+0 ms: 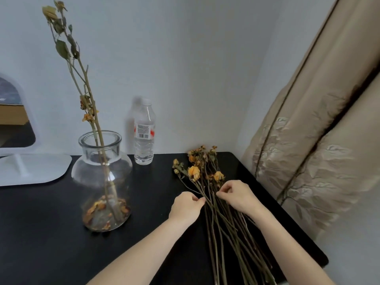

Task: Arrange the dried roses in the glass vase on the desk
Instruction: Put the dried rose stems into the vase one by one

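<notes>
Left grip (186, 206) pinches a single stem between thumb and fingertips. The right grip (238, 195), just across the bundle, has its fingers curled onto neighbouring stems, likely pinning the rest so that one can be teased free.

The dried roses (216, 212) lie flat on the right side of the black counter (51, 233). Their long axis runs from the person toward the wall, orange heads at the far end and cut ends nearest the body, fanned slightly.

To the left and well apart stands the glass vase (101, 177), upright, with loose petals (102, 214) at its bottom. A few tall stems (90, 99) are already in it, leaning left with heads up. Any stem lifted must therefore swing from lying flat to upright, cut end down.

A water bottle (144, 136) stands behind by the wall, a mirror (12, 124) is at far left and a curtain (318, 140) hangs to the right.
</notes>
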Tool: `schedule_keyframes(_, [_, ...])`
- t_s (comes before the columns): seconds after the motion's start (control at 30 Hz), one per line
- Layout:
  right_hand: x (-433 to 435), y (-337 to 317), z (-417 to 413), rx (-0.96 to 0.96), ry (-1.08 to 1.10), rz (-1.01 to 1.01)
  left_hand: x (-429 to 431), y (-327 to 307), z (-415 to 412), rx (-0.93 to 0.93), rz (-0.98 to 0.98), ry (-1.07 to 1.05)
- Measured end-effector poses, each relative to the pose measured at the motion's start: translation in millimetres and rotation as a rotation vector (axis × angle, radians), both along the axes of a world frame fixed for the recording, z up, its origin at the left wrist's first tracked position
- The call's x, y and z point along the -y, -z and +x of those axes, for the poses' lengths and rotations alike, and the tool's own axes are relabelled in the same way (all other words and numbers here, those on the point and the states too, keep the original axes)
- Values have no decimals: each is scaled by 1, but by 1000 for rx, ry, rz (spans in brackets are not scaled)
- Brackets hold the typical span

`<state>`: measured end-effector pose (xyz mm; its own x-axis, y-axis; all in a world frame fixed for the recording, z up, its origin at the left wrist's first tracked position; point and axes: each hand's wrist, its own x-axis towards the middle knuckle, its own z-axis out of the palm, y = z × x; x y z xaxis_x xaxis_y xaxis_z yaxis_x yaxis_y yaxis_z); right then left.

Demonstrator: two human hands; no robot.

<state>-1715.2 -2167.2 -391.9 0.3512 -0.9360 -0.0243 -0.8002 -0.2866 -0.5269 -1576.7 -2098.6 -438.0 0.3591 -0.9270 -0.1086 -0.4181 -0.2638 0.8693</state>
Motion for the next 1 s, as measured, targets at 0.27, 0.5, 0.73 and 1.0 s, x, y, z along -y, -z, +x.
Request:
schedule_keyframes(0.27, [4,3,24,-88,-14,-16,30,3,0,-96,44,-113])
schedule_keyframes(0.5, [9,7,26,-139,56,42,41,-1,0,-304,127,-186])
schedule_keyframes(0.73, [11,4,24,-105,88,44,44,-9,2,-493,131,-235])
schedule_keyframes(1.0, [12,-12,14,46,126,-28,39,-35,9,-562,36,-187])
